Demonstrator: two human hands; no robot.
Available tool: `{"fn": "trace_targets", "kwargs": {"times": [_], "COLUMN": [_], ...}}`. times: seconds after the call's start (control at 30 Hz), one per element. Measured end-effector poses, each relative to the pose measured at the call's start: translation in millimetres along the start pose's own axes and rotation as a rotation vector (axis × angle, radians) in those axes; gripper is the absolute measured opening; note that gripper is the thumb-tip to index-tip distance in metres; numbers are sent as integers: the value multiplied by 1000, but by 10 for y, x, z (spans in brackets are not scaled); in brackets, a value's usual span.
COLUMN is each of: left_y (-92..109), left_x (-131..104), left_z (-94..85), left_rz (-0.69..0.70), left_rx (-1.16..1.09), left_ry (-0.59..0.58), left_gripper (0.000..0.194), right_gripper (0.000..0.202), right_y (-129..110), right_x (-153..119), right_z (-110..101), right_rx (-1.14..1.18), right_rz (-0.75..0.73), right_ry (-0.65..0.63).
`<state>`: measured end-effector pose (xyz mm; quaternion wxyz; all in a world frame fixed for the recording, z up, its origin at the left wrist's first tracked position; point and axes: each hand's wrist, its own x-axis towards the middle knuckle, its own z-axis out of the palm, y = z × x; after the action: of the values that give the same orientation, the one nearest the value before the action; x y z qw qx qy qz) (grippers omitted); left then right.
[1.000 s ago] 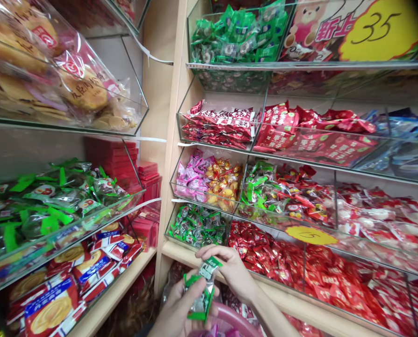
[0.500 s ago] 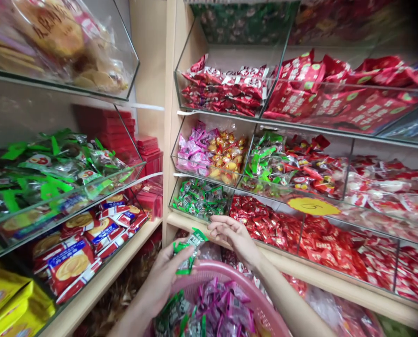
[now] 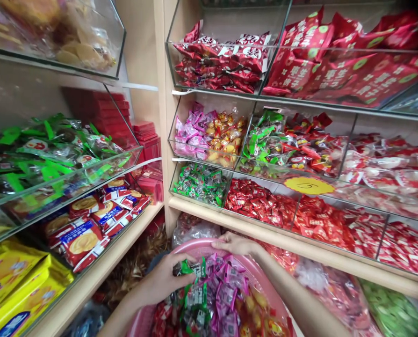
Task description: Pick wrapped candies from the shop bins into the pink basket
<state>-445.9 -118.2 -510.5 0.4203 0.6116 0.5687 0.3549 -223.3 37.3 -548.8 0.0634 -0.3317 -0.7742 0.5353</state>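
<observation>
A pink basket [image 3: 274,285] at the bottom centre holds green-wrapped candies [image 3: 196,299], purple-wrapped candies [image 3: 226,299], yellow candies and some red ones. My left hand [image 3: 167,276] is over the basket's left side, its fingers closed round a green-wrapped candy [image 3: 187,267] just above the pile. My right hand [image 3: 235,244] grips the far rim of the basket, thumb and fingers on the edge.
Clear shelf bins with red [image 3: 254,203], green [image 3: 202,182] and purple packets line the shelves ahead. At left, a wooden shelf edge [image 3: 100,255] runs beside biscuit packs [image 3: 81,241] and yellow packages [image 3: 26,285]. Plastic bags lie beneath the right shelf.
My left hand has lowered the green candy into the basket area. My right hand has moved down from near the green bin to the basket's rim. The view has tilted downward.
</observation>
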Motion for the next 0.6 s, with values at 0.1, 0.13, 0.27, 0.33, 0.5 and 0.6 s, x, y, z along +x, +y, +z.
{"fn": "trace_targets", "kwargs": {"times": [0.1, 0.13, 0.27, 0.33, 0.5, 0.6], "left_y": [-3, -3, -61, -145, -380, -419], "left_x": [-20, -29, -87, -117, -144, -125], "left_z": [18, 28, 158, 287, 623, 703], "left_rz": [47, 62, 126, 188, 383, 392], "left_rx": [137, 183, 356, 444, 610, 717], "left_ry": [-110, -158, -351, -421, -512, -433], "left_gripper": [33, 33, 30, 29, 12, 14], "right_gripper": [54, 55, 57, 56, 56, 57], "right_y": [53, 75, 168, 195, 179, 176], "right_x": [11, 10, 2, 3, 34, 57], "right_z": [4, 13, 70, 98, 137, 151], "right_rx": [6, 8, 24, 31, 57, 86], "right_rz": [74, 96, 122, 113, 90, 85], "right_ry": [-31, -30, -7, 7, 9, 6]}}
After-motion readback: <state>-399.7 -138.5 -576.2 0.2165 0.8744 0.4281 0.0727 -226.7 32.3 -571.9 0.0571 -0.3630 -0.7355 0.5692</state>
